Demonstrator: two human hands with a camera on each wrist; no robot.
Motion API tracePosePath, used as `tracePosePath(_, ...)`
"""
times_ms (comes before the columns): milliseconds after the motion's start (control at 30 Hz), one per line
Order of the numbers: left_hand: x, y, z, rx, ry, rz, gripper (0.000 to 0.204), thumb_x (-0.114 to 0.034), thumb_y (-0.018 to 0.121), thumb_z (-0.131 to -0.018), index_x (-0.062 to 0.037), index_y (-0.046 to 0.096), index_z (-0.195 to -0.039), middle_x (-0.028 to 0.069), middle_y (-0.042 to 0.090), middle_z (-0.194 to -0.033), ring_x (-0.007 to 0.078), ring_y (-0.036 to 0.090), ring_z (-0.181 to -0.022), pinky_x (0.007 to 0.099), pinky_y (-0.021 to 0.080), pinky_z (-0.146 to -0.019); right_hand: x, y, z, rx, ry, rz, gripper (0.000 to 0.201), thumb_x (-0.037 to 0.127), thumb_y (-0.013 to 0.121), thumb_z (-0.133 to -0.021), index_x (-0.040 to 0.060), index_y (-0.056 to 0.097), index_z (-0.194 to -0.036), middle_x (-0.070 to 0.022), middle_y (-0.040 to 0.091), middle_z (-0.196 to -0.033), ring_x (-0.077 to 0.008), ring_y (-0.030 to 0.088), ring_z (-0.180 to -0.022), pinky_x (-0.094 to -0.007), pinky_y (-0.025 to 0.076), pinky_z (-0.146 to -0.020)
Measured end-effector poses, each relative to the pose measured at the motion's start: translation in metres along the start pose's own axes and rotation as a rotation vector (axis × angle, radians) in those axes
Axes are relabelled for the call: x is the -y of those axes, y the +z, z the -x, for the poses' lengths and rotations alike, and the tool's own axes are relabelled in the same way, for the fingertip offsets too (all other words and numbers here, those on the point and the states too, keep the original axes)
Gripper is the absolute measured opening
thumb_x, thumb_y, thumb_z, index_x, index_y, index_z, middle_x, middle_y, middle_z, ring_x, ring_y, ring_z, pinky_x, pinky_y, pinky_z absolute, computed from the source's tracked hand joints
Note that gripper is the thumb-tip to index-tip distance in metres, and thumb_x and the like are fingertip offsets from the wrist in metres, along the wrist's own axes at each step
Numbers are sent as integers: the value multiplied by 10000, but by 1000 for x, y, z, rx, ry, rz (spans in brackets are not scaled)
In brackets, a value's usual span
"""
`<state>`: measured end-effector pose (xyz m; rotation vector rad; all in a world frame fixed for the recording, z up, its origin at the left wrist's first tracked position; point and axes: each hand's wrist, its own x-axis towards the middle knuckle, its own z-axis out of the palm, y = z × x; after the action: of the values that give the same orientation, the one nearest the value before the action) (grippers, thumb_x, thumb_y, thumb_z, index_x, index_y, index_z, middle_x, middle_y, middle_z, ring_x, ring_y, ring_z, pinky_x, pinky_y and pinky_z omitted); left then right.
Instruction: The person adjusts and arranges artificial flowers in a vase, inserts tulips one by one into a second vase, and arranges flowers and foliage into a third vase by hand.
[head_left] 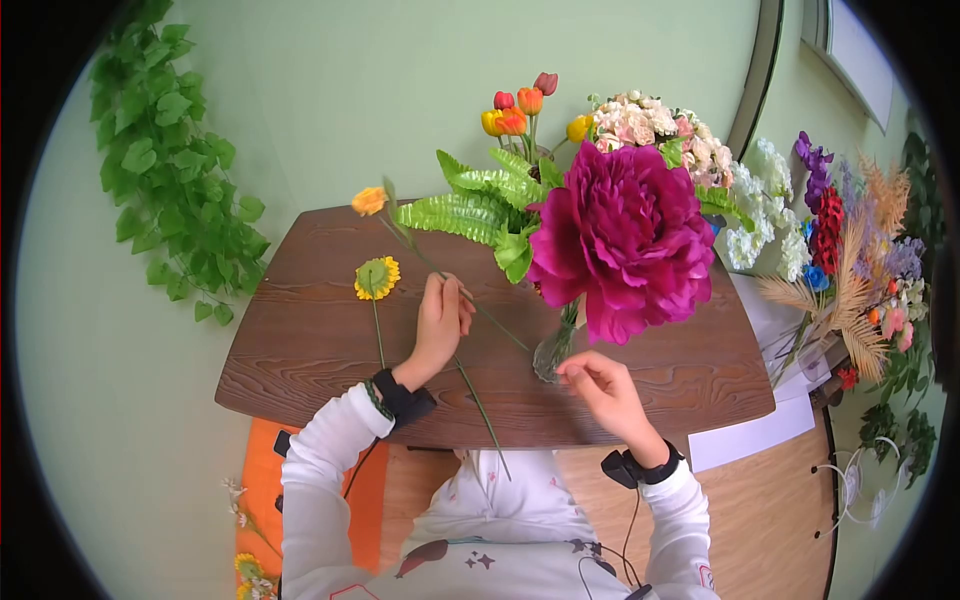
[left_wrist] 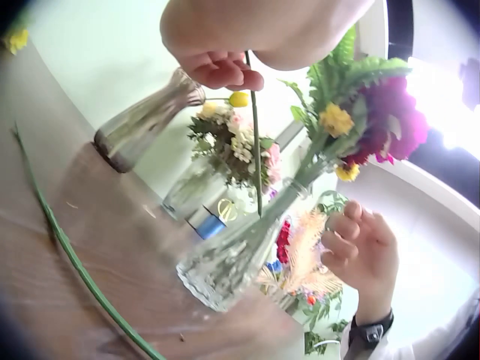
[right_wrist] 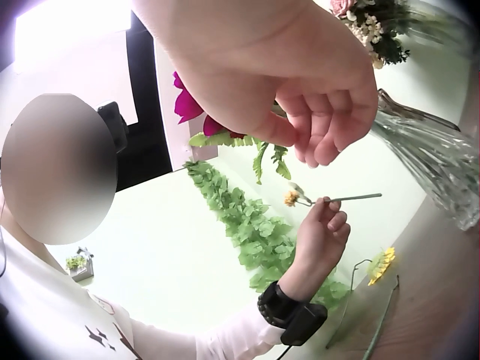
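My left hand (head_left: 440,318) pinches the thin green stem of a small orange-yellow flower (head_left: 369,201) above the table. The bloom points to the left, and the stem's free end slants toward a clear glass vase (head_left: 551,358). In that vase stand a big magenta peony (head_left: 630,240), green fern leaves (head_left: 470,215) and small yellow blooms (left_wrist: 337,120). Beside the vase, my right hand (head_left: 606,396) has loosely curled fingers and holds nothing. A yellow sunflower (head_left: 377,278) lies on the dark wooden table (head_left: 300,330), left of my left hand. Another green stem (head_left: 480,405) reaches over the front edge.
Behind the peony are tulips (head_left: 512,121) in a tall vase (left_wrist: 142,127) and a pale bouquet (head_left: 650,125). A blue spool-like item (left_wrist: 210,226) stands near the glass vases. Mixed flowers (head_left: 850,270) fill the right side. Ivy (head_left: 160,150) hangs on the left wall.
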<state>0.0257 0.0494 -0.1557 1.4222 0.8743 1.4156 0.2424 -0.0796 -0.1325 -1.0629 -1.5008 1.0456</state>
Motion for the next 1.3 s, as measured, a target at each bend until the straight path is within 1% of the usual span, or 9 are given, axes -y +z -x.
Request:
tracePosePath(167,-8,7,33,148,480,-94,57,-37,317,-909,-14,369,-912,82,532,-734,59,459,-495,195,387,-445,18,14,0,43,-232,206,180,52,525,-827,19,580,-995,-58,568,-771,-106,543,-682,-222,435,-588)
tracePosePath(300,-14,10,39,425,800,-264,39,-20,421,-857,-1,434,-889,100,542,-709,151,518,-516,266,422,-467,46,25,9,44,-297,258,247,23,574,-791,27,575,-1038,-57,557,-811,-114,529,-650,-224,439,-564)
tracePosePath(433,-4,27,39,501,1051,-601,215,-57,597,-692,-24,474,-865,101,550,-653,268,558,-544,351,448,-485,52,27,18,43,-434,338,292,24,632,-740,9,584,-1027,-79,576,-831,-167,566,-676,-262,471,-614)
tracePosePath(500,-17,39,40,612,1034,-480,241,-87,615,-657,-26,492,-856,103,553,-672,265,576,-570,352,453,-478,36,25,18,-33,-618,452,200,32,648,-727,-1,621,-922,-70,593,-790,-184,533,-655,-286,433,-604)
tracePosePath(700,-33,67,46,646,1059,-499,194,-110,621,-692,-25,471,-782,104,562,-713,268,575,-583,341,460,-489,24,13,30,-187,-587,469,145,-18,651,-704,15,569,-820,-81,585,-810,-191,551,-725,-294,429,-671)
tracePosePath(767,-38,74,47,673,1043,-504,182,-90,613,-693,-21,468,-777,106,554,-706,269,568,-576,341,452,-482,15,8,36,-285,-385,353,148,48,673,-713,24,596,-837,-85,580,-813,-245,547,-734,-340,425,-674)
tracePosePath(1133,-45,99,44,758,982,-466,137,-43,608,-711,-5,487,-761,104,544,-703,255,543,-544,334,419,-461,16,-18,39,-505,-389,294,107,19,634,-756,-22,589,-844,-82,599,-793,-141,568,-690,-245,438,-613)
tracePosePath(1233,-42,90,41,621,825,-460,137,-45,609,-710,-11,505,-792,104,551,-705,227,549,-535,329,423,-464,30,-22,36,-558,-429,67,64,-16,545,-822,-37,533,-882,-85,567,-872,-123,562,-743,-227,474,-633)
tracePosePath(1300,-30,81,35,359,748,-472,115,-78,595,-751,-30,549,-845,75,556,-622,191,537,-494,274,409,-465,34,-29,32,-610,-469,-52,70,4,515,-850,-38,495,-901,-92,557,-869,-128,563,-732,-224,485,-624)
